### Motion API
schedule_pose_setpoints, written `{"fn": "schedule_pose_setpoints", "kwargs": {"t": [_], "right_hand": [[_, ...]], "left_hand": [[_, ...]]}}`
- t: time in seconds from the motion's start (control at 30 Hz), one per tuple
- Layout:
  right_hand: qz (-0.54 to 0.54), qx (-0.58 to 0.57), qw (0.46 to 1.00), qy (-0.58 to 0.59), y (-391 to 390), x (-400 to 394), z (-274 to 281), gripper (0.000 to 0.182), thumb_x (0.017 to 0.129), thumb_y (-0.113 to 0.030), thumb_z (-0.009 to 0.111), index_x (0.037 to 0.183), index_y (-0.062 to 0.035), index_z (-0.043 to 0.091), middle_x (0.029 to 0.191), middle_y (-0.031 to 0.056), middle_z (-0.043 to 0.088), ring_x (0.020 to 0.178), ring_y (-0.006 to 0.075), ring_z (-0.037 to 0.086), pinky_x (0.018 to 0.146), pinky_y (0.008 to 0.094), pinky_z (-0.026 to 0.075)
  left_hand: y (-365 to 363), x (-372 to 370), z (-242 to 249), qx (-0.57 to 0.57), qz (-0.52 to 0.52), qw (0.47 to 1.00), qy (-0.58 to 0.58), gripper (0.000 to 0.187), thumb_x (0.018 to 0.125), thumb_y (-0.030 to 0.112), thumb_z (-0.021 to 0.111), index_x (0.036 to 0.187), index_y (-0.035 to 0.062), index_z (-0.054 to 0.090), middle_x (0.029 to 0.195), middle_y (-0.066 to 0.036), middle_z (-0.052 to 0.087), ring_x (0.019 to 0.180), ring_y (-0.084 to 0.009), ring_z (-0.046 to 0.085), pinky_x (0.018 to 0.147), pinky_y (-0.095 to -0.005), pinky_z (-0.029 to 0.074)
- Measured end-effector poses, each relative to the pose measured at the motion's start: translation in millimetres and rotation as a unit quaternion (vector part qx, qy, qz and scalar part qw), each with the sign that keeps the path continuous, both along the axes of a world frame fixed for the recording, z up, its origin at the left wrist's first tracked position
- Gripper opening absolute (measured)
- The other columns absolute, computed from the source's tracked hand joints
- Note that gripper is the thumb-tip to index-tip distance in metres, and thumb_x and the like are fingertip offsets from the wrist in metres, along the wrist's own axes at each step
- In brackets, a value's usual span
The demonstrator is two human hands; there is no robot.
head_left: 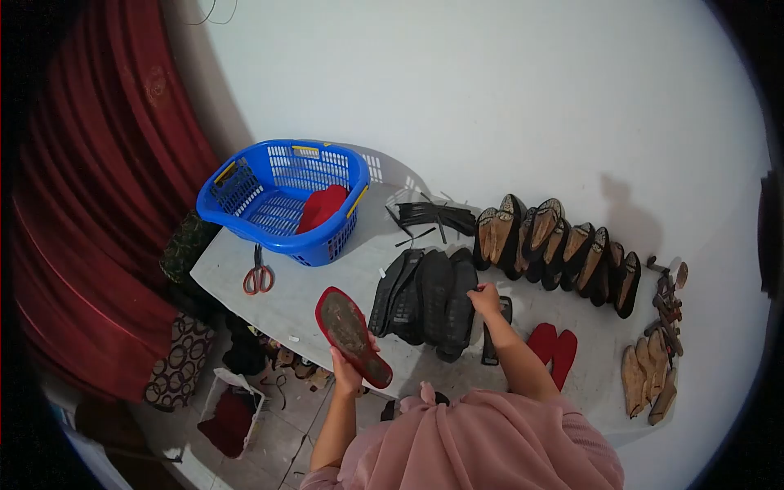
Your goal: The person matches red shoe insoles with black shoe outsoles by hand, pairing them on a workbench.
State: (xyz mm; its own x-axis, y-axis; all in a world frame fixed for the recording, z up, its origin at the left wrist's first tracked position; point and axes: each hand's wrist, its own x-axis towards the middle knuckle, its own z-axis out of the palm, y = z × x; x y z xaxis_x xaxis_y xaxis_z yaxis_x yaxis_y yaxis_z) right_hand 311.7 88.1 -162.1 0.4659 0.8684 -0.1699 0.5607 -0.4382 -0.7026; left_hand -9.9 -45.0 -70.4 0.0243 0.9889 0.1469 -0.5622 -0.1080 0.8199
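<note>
My left hand (pixel 347 372) is closed around a red shoe (pixel 349 331) near the table's front edge. The shoe's rough grey-brown underside faces me, with a red border around it. Over at the row of black shoe soles (pixel 437 282), my right hand (pixel 486 300) has its fingers pinched at the edge of the rightmost sole (pixel 461 306). The soles lie side by side, some overlapping. Just right of them, partly behind my right forearm, is a flat black piece (pixel 491 347). A pair of red pieces (pixel 554 351) lies beyond that forearm.
A blue basket (pixel 306 245) with red material stands at the back left, scissors (pixel 258 276) in front. Black strips (pixel 433 214) lie near the wall. Finished-looking shoes (pixel 563 245) line the back right. Shoe lasts (pixel 645 371) sit at the right edge. A white bin (pixel 253 408) is on the floor.
</note>
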Motion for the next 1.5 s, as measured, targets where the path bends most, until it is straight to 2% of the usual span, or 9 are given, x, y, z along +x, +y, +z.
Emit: {"fn": "schedule_pose_setpoints", "kwargs": {"t": [0.03,0.23,0.67,0.77,0.87,1.07,1.13,1.3,1.5], "right_hand": [[0.006,0.004,1.0,0.012,3,4,-2,0.049,0.073,-0.038,0.066,0.11,-0.0079,0.056,0.105,0.0115,0.062,0.103,0.0341,0.056,0.092,0.0588,0.032],[0.042,0.143,0.978,0.148,-11,-32,33,0.044,0.072,-0.026,0.072,0.103,-0.0018,0.053,0.094,0.0135,0.063,0.096,0.03,0.059,0.084,0.0427,0.043],[0.012,0.218,0.907,0.36,-34,-40,26,0.045,0.09,-0.014,0.047,0.13,0.0055,0.043,0.126,0.0169,0.051,0.118,0.027,0.048,0.099,0.0287,0.034],[0.016,0.353,0.85,0.39,-53,-52,60,0.038,0.093,-0.016,0.044,0.127,0.0014,0.046,0.119,0.0124,0.056,0.112,0.0219,0.052,0.095,0.0297,0.039],[0.022,0.335,0.697,0.634,-79,-66,118,0.041,0.095,-0.024,0.041,0.127,-0.0001,0.046,0.119,0.0126,0.057,0.107,0.0244,0.056,0.095,0.0346,0.042],[0.125,0.106,0.581,0.797,-106,-47,138,0.049,0.098,-0.038,0.031,0.128,-0.0029,0.047,0.118,0.0113,0.056,0.099,0.0246,0.059,0.086,0.037,0.048],[0.117,0.123,0.623,0.763,-108,-44,124,0.056,0.097,-0.046,0.031,0.128,-0.0031,0.047,0.114,0.0103,0.058,0.096,0.0226,0.058,0.085,0.0355,0.048],[0.211,0.193,0.767,0.575,-124,-53,92,0.076,0.088,-0.064,0.038,0.132,-0.0028,0.044,0.124,0.008,0.052,0.101,0.0193,0.053,0.089,0.0315,0.042],[0.39,0.332,0.838,0.191,-142,-78,120,0.081,0.082,-0.067,0.047,0.136,-0.0066,0.043,0.133,0.02,0.036,0.118,0.0328,0.04,0.099,0.0403,0.031]], "left_hand": [[5,3,2,0.0,0.004,1.0,-0.011,0.093,0.081,0.077,0.026,0.131,-0.0008,0.04,0.096,-0.011,0.057,0.082,-0.0221,0.056,0.076,-0.0378,0.047],[21,25,17,-0.002,-0.066,0.994,-0.092,0.099,0.076,0.08,0.032,0.131,-0.0026,0.038,0.099,-0.012,0.056,0.087,-0.0237,0.056,0.077,-0.0392,0.046],[23,60,71,0.003,-0.091,0.984,-0.151,0.089,0.079,0.068,0.036,0.139,0.0026,0.029,0.111,-0.015,0.053,0.095,-0.0283,0.056,0.083,-0.0424,0.045],[28,62,66,0.058,-0.143,0.969,-0.195,0.085,0.08,0.061,0.044,0.143,0.0074,0.023,0.113,-0.014,0.052,0.097,-0.0263,0.056,0.085,-0.0404,0.045],[35,68,47,0.047,-0.139,0.971,-0.188,0.087,0.079,0.058,0.05,0.143,0.0078,0.021,0.106,-0.011,0.051,0.093,-0.0249,0.055,0.081,-0.0399,0.045],[27,83,36,-0.012,-0.038,0.994,0.104,0.084,0.067,0.03,0.075,0.134,0.0081,0.029,0.112,-0.008,0.044,0.099,-0.0218,0.049,0.079,-0.0367,0.045],[25,85,39,-0.064,-0.038,0.987,0.139,0.082,0.059,0.015,0.085,0.124,0.0087,0.033,0.117,-0.008,0.041,0.104,-0.0201,0.049,0.082,-0.036,0.043],[21,90,44,0.008,-0.017,0.985,0.17,0.102,0.059,0.024,0.087,0.137,0.0082,0.022,0.13,-0.014,0.039,0.12,-0.0274,0.043,0.093,-0.0386,0.04],[14,97,43,0.087,-0.074,0.993,0.029,0.127,0.057,0.038,0.087,0.146,0.0111,0.0,0.135,-0.016,0.036,0.127,-0.0294,0.037,0.1,-0.0402,0.036]]}}
